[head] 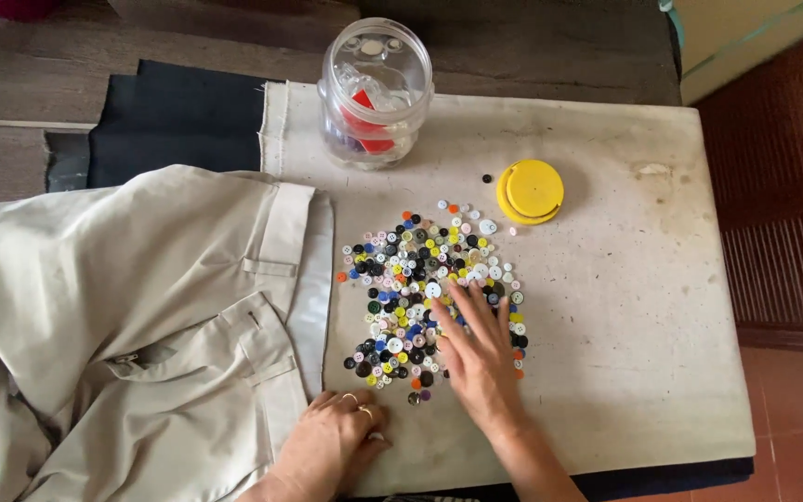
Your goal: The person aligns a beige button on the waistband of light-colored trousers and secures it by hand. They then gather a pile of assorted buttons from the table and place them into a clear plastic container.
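The right hand [476, 349] lies flat and open, fingers spread over the loose heap of small multicoloured plastic buttons [425, 297] on the counter [625, 353], holding nothing, while the left hand [332, 442], loosely curled and empty, rests at the edge of the beige cotton trousers [141, 316]; judging by this, sorting is in hand, and picking one button calls for a fingertip pinch.

Soft, even daylight; faint shadows beneath the plastic jar [375, 93] and yellow lid [531, 191]. Slight glare on the jar's rim. Focus sharp; corners dimmer.

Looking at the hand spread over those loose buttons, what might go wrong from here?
The right hand lies flat on the button pile, so a sweep might scatter buttons off the board's near edge. The open jar stands by the far edge and could tip if bumped.
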